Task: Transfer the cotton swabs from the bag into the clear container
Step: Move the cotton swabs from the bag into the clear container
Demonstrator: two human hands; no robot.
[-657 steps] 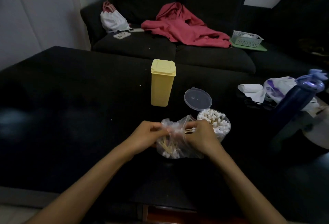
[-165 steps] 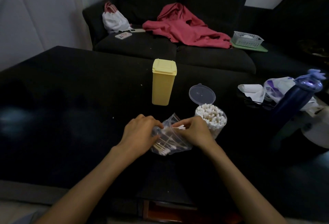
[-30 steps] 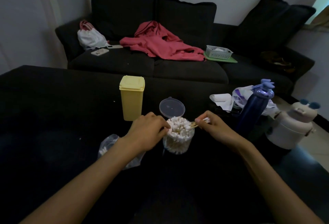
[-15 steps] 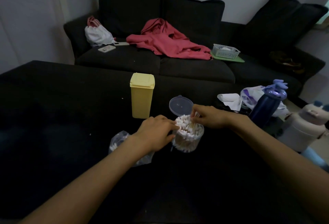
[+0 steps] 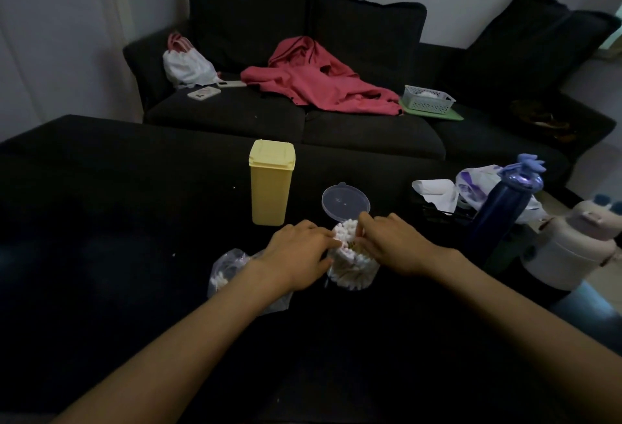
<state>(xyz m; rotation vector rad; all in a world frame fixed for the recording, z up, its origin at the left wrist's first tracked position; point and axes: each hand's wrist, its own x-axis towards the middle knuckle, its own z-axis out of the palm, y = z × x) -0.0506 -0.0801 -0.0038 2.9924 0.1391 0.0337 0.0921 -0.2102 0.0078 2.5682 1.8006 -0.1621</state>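
Note:
A round clear container, packed with upright white cotton swabs, stands on the dark table. My left hand grips its left side, fingertips at the rim and thumb against the wall. My right hand reaches in from the right, and its curled fingertips pinch swabs at the top of the container. The clear plastic bag lies on the table to the left, partly under my left forearm, with some swabs still showing inside it. The container's clear lid stands open just behind.
A tall yellow lidded box stands behind and left of the container. At the right are a dark blue bottle, a white bottle and crumpled bags with paper. A dark sofa with red clothing lies beyond.
My right hand, which held a bunch of swabs beside the container a second ago, has come over the container and lowered its fingers among the swabs. My left hand stays at the container.

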